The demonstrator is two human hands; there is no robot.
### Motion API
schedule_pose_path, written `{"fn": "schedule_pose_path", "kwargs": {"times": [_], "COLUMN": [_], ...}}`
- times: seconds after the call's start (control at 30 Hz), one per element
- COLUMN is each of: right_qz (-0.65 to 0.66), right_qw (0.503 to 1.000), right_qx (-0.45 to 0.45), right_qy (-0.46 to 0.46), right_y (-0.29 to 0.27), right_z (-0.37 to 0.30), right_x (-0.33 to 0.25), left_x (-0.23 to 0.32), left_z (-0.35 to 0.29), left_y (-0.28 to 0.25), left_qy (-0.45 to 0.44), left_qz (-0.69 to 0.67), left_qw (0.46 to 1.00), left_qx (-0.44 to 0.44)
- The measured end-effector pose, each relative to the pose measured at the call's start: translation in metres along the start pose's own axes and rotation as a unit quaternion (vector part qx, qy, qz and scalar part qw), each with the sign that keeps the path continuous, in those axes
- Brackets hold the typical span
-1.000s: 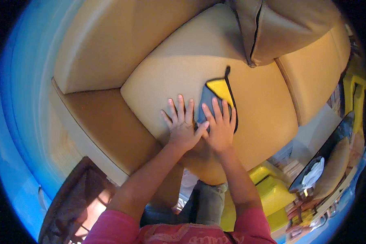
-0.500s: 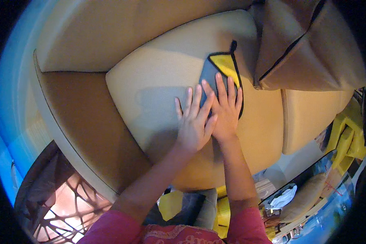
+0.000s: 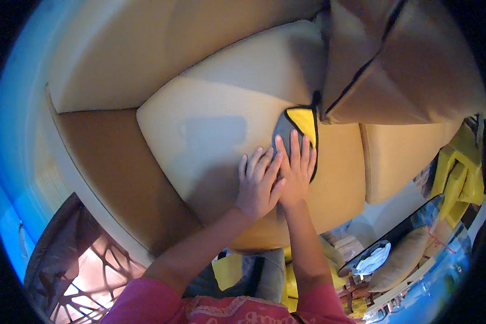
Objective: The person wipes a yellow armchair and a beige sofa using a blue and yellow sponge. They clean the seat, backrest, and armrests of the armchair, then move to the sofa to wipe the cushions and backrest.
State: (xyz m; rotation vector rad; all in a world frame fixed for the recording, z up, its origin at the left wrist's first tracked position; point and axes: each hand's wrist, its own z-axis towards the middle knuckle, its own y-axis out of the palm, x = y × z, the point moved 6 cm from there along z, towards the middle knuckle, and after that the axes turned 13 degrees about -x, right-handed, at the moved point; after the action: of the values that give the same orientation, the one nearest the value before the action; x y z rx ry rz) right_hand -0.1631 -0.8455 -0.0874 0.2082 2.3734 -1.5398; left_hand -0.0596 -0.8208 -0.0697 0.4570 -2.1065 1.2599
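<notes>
My right hand [image 3: 295, 173] lies flat with outstretched fingers on a grey and yellow cleaning cloth [image 3: 282, 128] edged in black. One corner of the cloth is folded over and shows its yellow side. Beneath it is the tan seat cushion [image 3: 200, 146] of a sofa. Close beside, my left hand [image 3: 258, 186] rests open, its fingers a little bent and its thumb side against the right hand. Whether my left fingers reach the cloth's edge or only the seat cannot be made out. My palms hide the lower part of the cloth.
A brown cushion [image 3: 399, 70] with a dark seam leans at the right. The sofa's armrest [image 3: 119, 156] curves along the left, its backrest [image 3: 146, 43] behind. A brown lattice-sided basket [image 3: 97, 270] stands at lower left. A beige pillow [image 3: 399, 259] and yellow items [image 3: 459, 173] lie lower right.
Both hands have slid toward me across the seat, and the cloth has come along under the right hand. The view has also shifted slightly.
</notes>
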Motion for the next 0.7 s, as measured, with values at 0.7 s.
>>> {"fn": "schedule_pose_path", "kwargs": {"times": [0.7], "right_qz": [0.474], "right_qw": [0.784], "right_qx": [0.396], "right_qy": [-0.053], "right_y": [-0.249], "right_z": [-0.073], "right_x": [-0.001], "left_x": [0.23], "left_z": [0.15], "left_y": [-0.292], "left_qy": [0.142], "left_qz": [-0.302], "left_qw": [0.88], "left_qx": [0.336]}}
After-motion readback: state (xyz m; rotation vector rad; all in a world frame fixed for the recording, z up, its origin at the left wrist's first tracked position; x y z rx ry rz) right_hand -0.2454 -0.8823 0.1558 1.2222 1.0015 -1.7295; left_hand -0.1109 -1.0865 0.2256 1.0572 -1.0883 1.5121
